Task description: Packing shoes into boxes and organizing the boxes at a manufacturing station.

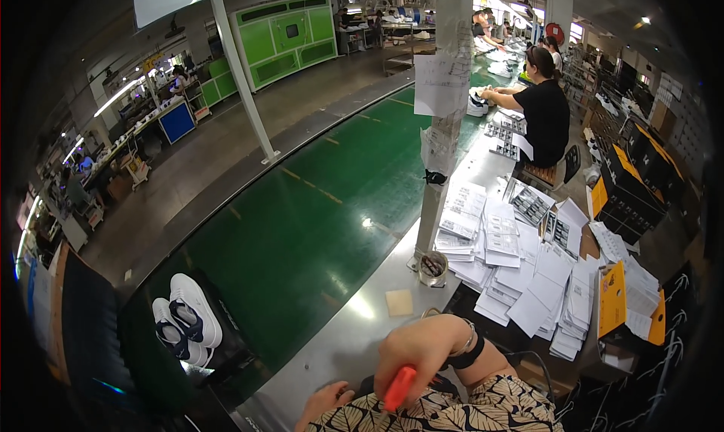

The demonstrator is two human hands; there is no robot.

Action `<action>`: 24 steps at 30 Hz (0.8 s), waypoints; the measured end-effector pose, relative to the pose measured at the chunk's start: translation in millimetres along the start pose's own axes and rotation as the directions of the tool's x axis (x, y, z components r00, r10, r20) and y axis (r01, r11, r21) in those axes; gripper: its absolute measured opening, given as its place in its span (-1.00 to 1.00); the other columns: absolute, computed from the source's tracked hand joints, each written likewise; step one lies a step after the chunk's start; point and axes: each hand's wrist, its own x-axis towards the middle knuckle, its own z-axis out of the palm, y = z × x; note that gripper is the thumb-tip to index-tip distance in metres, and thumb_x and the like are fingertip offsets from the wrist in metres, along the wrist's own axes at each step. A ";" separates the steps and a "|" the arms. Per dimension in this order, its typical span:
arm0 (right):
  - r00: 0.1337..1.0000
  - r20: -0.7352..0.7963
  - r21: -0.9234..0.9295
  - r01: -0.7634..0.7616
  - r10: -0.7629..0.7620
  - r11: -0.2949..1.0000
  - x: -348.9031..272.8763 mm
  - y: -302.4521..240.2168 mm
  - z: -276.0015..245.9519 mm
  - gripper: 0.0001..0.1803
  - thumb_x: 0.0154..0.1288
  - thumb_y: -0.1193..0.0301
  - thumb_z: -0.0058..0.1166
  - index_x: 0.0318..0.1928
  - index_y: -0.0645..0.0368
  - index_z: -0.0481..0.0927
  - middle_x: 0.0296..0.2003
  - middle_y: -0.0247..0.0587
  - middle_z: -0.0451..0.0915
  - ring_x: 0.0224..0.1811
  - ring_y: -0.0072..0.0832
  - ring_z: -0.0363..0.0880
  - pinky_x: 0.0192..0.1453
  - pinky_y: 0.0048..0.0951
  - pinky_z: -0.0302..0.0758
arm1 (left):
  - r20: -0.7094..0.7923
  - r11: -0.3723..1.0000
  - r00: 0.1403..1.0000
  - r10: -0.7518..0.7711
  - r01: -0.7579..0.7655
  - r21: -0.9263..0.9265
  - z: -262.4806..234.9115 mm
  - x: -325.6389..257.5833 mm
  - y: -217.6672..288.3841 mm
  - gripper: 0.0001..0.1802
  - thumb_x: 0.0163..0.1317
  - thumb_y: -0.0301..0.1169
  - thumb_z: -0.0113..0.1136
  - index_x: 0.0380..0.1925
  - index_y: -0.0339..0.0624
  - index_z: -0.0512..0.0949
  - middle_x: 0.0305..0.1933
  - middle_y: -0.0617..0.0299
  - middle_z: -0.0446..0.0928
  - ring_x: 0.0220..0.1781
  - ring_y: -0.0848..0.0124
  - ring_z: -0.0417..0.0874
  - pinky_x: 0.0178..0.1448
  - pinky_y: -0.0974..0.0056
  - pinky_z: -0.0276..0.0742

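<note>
One red handle (400, 387) sits in the right hand (421, 349), fingers closed round it, its long axis slanting down and slightly left; the left hand (326, 402) lies leftward, fingers bent, grip impossible to tell, nearer the shoes (202, 317).

Your right hand (415, 353) is hovering in front of you, its fingers curling into a closed grip, while your right forearm (490, 363) is slanting in from the lower right. Your left hand (326, 399) is sitting lower and farther left, its fingers bending.
</note>
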 end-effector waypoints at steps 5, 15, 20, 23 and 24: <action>0.955 -0.128 -0.132 -0.283 0.267 0.950 11.4 25.0 4.7 -0.65 0.02 0.19 0.24 -0.19 0.06 0.61 -0.48 -0.19 0.60 -0.43 -0.30 0.56 -0.34 -0.38 0.43 | 0.052 0.648 0.998 -0.041 0.067 -0.759 -1.2 -1.7 -28.4 -0.61 0.30 -0.21 -0.02 -0.02 -0.28 0.42 -0.17 0.07 0.56 -0.21 0.34 0.61 -0.13 0.31 0.52; 0.806 -0.169 -0.179 -0.591 0.567 0.786 33.9 80.4 24.0 -0.56 -0.03 0.03 0.19 -0.19 0.03 0.62 -0.42 -0.17 0.61 -0.32 -0.25 0.57 -0.22 -0.31 0.43 | 0.148 0.161 0.953 -0.266 0.196 -0.967 -11.5 -7.0 -52.5 -0.72 0.33 -0.27 -0.06 -0.14 -0.26 0.45 -0.30 0.12 0.53 -0.35 0.34 0.58 -0.25 0.28 0.55; 0.755 -0.176 -0.185 -0.655 0.631 0.732 33.6 97.9 28.5 -0.56 -0.04 0.03 0.20 -0.18 0.00 0.62 -0.37 -0.19 0.61 -0.27 -0.26 0.57 -0.18 -0.32 0.43 | 0.138 0.174 0.944 -0.300 0.197 -0.965 -9.4 -7.2 -50.1 -0.74 0.32 -0.28 -0.03 -0.18 -0.25 0.46 -0.35 0.14 0.51 -0.39 0.36 0.55 -0.27 0.29 0.53; 0.717 -0.192 -0.183 -0.696 0.670 0.694 34.0 102.3 29.0 -0.56 -0.05 0.03 0.20 -0.17 -0.02 0.61 -0.36 -0.19 0.61 -0.26 -0.28 0.57 -0.17 -0.32 0.43 | 0.149 0.221 0.936 -0.319 0.227 -0.948 -9.0 -5.5 -51.0 -0.74 0.31 -0.27 -0.01 -0.19 -0.24 0.46 -0.34 0.13 0.52 -0.39 0.37 0.55 -0.27 0.29 0.53; 0.718 -0.192 -0.184 -0.696 0.669 0.694 33.8 103.3 29.8 -0.56 -0.05 0.03 0.20 -0.17 -0.02 0.61 -0.36 -0.19 0.61 -0.26 -0.28 0.57 -0.17 -0.32 0.43 | 0.141 0.242 0.935 -0.326 0.227 -0.943 -8.2 -4.7 -50.4 -0.74 0.31 -0.27 -0.01 -0.19 -0.25 0.46 -0.35 0.13 0.52 -0.40 0.38 0.55 -0.28 0.30 0.53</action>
